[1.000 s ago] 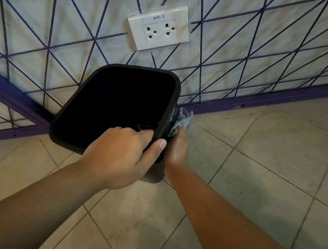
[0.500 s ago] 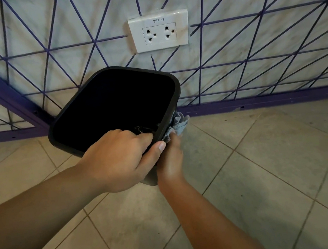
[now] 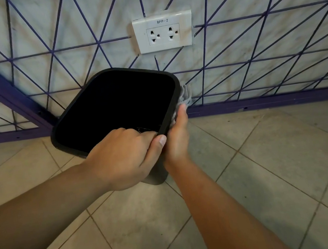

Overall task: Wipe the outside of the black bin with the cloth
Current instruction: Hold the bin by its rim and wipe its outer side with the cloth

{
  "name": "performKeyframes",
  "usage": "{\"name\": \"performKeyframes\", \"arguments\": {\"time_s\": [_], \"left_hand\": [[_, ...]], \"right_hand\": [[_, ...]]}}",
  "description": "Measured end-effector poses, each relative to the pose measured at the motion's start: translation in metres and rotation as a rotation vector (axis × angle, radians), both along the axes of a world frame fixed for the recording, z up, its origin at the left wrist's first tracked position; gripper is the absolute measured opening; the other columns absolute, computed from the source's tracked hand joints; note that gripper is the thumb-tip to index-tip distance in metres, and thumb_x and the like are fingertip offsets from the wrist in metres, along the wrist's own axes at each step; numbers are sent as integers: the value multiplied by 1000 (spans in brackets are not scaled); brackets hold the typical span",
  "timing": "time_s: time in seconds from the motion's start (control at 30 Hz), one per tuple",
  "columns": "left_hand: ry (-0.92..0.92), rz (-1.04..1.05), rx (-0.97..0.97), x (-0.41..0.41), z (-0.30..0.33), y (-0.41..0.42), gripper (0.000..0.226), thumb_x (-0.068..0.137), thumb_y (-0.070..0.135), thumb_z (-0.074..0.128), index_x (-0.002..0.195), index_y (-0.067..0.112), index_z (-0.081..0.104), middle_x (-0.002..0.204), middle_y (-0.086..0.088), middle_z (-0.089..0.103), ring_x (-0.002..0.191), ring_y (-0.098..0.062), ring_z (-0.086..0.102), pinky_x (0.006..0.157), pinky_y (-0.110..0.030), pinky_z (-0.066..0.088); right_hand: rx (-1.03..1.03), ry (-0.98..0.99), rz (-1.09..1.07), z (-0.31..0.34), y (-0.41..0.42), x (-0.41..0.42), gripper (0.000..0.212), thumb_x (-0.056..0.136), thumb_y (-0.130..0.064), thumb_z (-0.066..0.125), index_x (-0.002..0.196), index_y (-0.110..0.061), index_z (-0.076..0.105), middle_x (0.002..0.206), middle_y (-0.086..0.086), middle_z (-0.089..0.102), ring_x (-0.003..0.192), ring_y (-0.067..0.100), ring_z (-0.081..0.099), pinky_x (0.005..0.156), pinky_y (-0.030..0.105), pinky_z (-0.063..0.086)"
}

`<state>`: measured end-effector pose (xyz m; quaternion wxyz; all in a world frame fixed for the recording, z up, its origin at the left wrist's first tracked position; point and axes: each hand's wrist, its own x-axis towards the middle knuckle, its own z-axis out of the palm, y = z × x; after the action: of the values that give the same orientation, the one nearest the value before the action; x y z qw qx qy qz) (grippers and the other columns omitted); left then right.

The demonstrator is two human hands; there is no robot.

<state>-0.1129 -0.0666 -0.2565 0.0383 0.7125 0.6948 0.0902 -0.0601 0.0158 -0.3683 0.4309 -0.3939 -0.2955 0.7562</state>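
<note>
Currently left hand grips bin rim; right hand presses cloth flat against side. Advise firm, overlapping strokes.

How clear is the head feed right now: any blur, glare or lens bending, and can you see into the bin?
Head view: mostly sharp, the socket plate label legible, slight smear at the top-left corner; wide-angle bending curves the purple wall lines; a small glare streak along the plate's top edge; the black bin interior is solid shadow, contents unreadable; the left hand grips its rim, the right hand presses the cloth outside.
</note>
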Motion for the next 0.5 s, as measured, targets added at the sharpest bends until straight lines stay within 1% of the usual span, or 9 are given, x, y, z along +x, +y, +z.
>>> {"name": "performKeyframes", "arguments": {"time_s": [0.03, 0.1, 0.17, 0.27, 0.33, 0.4, 0.43, 0.47, 0.5], "left_hand": [[21, 4, 10, -1, 0, 0, 40, 97, 51, 13, 71, 36, 39, 51, 12, 40, 46, -6, 43, 49, -18, 25], [51, 11, 23, 0, 0, 1, 42, 97, 50, 13, 71, 33, 41, 49, 12, 37, 43, -7, 40, 48, -18, 22], [62, 9, 22, 0, 0, 2, 43, 96, 50, 12, 71, 32, 41, 49, 12, 38, 43, -8, 41, 48, -20, 24], [54, 7, 21, -1, 0, 3, 43, 95, 51, 11, 72, 32, 41, 52, 11, 43, 46, -9, 45, 50, -24, 28], [50, 10, 30, -1, 0, 4, 42, 95, 51, 11, 70, 33, 39, 51, 12, 42, 44, -8, 44, 48, -22, 27], [52, 9, 28, -3, 1, 5, 42, 96, 51, 13, 68, 33, 38, 49, 12, 39, 42, -7, 42, 46, -20, 23], [49, 6, 17, -3, 1, 4, 42, 96, 51, 13, 67, 33, 37, 49, 11, 39, 42, -8, 42, 46, -21, 23], [47, 4, 9, -3, 1, 3, 41, 96, 52, 13, 66, 34, 35, 49, 10, 40, 42, -8, 43, 46, -21, 23], [50, 2, 6, -3, 0, 3, 40, 96, 52, 12, 66, 35, 33, 50, 10, 41, 43, -8, 44, 46, -20, 24]], "right_hand": [[-8, -10, 23, 2, 10, 0, 117, 71, -100, 54, 160, -24, 59, 158, 6, 66, 151, 23, 59, 134, 53, 39], [-35, -40, 55, 11, 21, 2, 114, 68, -89, 46, 158, -21, 61, 154, 9, 68, 147, 26, 62, 132, 55, 41], [-8, -75, 67, 21, 15, 7, 116, 66, -86, 44, 162, -22, 57, 162, 8, 62, 154, 27, 55, 134, 56, 38], [23, -75, 115, 31, -7, 17, 114, 70, -85, 44, 169, -28, 46, 173, 2, 51, 162, 21, 46, 137, 52, 34], [14, -103, 148, 33, 6, 14, 101, 85, -81, 45, 168, -25, 48, 169, 6, 54, 159, 23, 49, 136, 54, 36], [-36, -122, 166, 34, 28, 8, 70, 110, -61, 42, 163, -16, 55, 158, 12, 64, 150, 28, 58, 132, 55, 41], [-49, -136, 163, 35, 31, 8, 62, 116, -53, 39, 160, -13, 58, 154, 13, 66, 147, 29, 60, 131, 55, 42], [-39, -155, 155, 36, 28, 10, 62, 115, -54, 40, 159, -14, 59, 153, 13, 67, 147, 29, 60, 131, 55, 42], [-21, -178, 150, 36, 22, 11, 73, 107, -63, 43, 160, -16, 58, 156, 11, 65, 149, 28, 58, 132, 56, 41]]}}
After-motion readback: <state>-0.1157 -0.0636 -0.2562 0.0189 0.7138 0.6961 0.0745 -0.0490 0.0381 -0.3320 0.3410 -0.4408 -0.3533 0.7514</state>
